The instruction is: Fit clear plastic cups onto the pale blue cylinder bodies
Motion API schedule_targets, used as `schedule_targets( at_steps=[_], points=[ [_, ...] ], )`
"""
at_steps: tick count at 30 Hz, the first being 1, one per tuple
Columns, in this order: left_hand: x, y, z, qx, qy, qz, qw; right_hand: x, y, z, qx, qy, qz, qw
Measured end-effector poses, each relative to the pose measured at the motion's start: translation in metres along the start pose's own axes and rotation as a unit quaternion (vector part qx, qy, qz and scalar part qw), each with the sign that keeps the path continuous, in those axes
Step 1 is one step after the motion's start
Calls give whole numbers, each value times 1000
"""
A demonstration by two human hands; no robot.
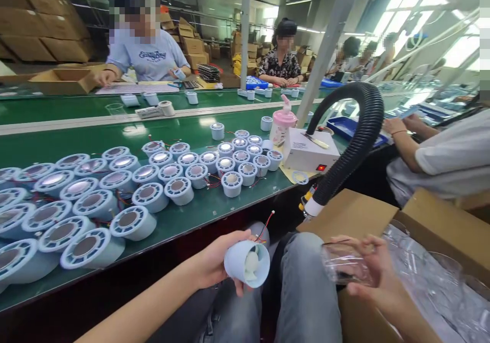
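Above my lap, my left hand [218, 259] is closed around a light blue fan housing [245, 264], its open end facing me. White fan blades show inside it, and thin red and black wires with a small plug [267, 225] stick up behind. Off to the right, my right hand [377, 271] grips a clear plastic cup [346, 262] from its side, beside an open cardboard box [440, 225]. More clear cups [440, 271] lie in that box. The two held things are apart.
Many similar blue housings [147, 195] stand on the green bench [184, 225] to the left. A white box [310, 151] with a black hose [360, 128] is at the bench edge. A pink-lidded bottle [283, 121] stands behind it. Co-workers [147, 52] sit across and at right.
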State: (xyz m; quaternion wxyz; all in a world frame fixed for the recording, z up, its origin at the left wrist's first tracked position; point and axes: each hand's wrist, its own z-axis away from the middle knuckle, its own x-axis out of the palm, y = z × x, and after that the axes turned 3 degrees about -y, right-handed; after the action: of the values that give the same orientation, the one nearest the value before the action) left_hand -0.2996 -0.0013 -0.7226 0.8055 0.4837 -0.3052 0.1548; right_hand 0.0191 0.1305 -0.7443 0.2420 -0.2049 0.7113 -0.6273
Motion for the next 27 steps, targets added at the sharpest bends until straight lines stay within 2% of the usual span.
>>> schedule_targets(
  at_steps=[2, 5, 8, 10, 13, 15, 17, 19, 22, 24, 26, 27],
  points=[
    [5, -3, -11, -13, -3, 1, 1000, 30, -11, -10, -44, -50, -31, 997],
    [12, -1, -16, -27, -7, -9, 1000, 61, -23, -17, -68, -41, -28, 996],
    [14, 1, -16, -22, 6, 1, 1000, 68, -23, -11, -86, -20, 76, 993],
    [14, 0, -16, -20, 14, 14, 1000, 65, -20, -4, -121, -23, 162, 979],
    [12, -2, -17, -45, 12, 1, 999, 61, -21, 2, -165, -91, 261, 947],
    [13, -2, -18, -67, 7, -34, 997, 63, -26, 3, -203, -135, 330, 912],
    [15, -1, -18, -74, 6, -77, 994, 68, -34, 2, -248, -138, 398, 873],
    [19, 2, -18, -63, 0, -138, 988, 75, -41, 1, -275, -114, 454, 840],
    [27, 6, -16, -32, 1, -254, 967, 87, -49, -3, -267, -91, 528, 801],
    [33, 8, -12, -7, 6, -328, 945, 94, -50, -7, -242, -93, 560, 787],
    [39, 8, -9, 54, 12, -414, 909, 99, -48, -12, -220, -105, 574, 782],
    [41, 7, -7, 91, 21, -462, 882, 101, -48, -14, -215, -106, 573, 783]
  ],
)
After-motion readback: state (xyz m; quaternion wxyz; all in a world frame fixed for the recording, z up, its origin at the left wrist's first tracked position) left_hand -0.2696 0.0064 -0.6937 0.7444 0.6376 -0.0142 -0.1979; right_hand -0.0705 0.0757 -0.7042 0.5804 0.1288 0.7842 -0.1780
